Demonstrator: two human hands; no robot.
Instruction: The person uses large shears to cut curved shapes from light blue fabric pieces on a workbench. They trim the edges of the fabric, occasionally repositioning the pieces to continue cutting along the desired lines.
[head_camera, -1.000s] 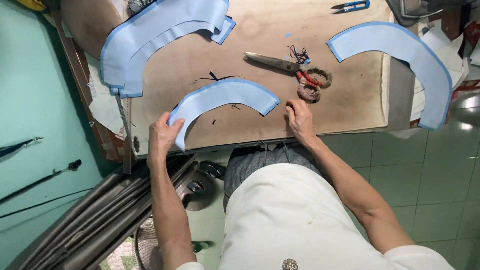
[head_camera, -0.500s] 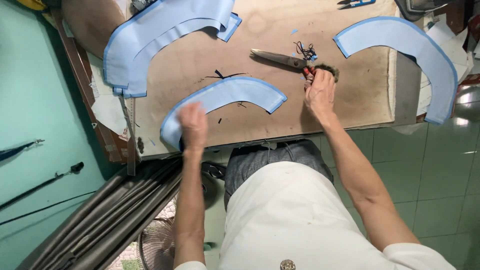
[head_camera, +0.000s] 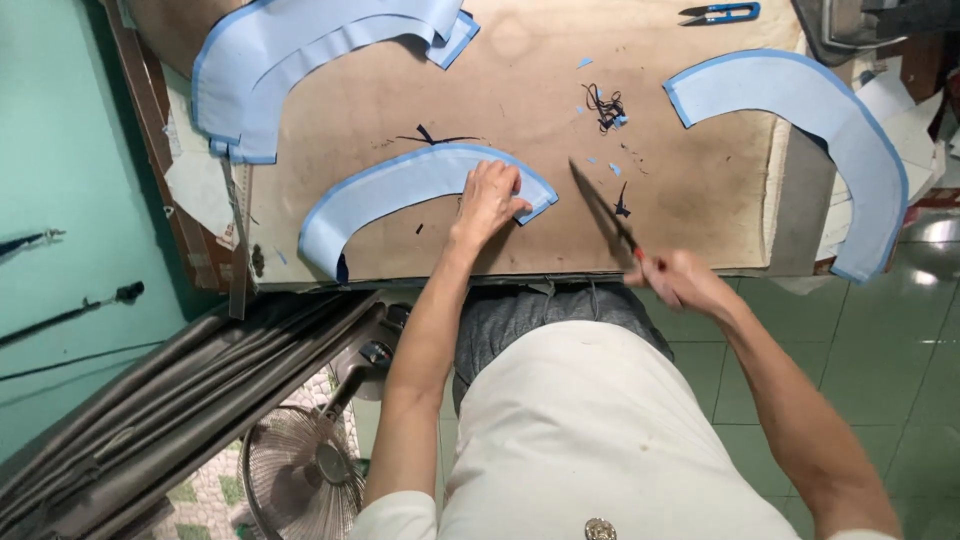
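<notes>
A curved light-blue fabric piece (head_camera: 395, 190) with a darker blue edge lies on the brown work board (head_camera: 520, 90). My left hand (head_camera: 487, 201) presses flat on its right end, fingers spread. My right hand (head_camera: 678, 277) grips the red handles of a pair of scissors (head_camera: 603, 212) at the board's near edge. The blades point up and left toward the fabric's right tip without touching it.
A stack of larger curved blue pieces (head_camera: 300, 60) lies at the far left, another curved piece (head_camera: 810, 120) at the right. Small blue snips (head_camera: 720, 13) sit at the far edge, thread scraps (head_camera: 603, 105) mid-board. A fan (head_camera: 300, 470) and folded metal frames (head_camera: 170, 400) stand below left.
My right hand picked the scissors up off the board and drew them back to the near edge. My left hand slid right along the curved piece to its right end.
</notes>
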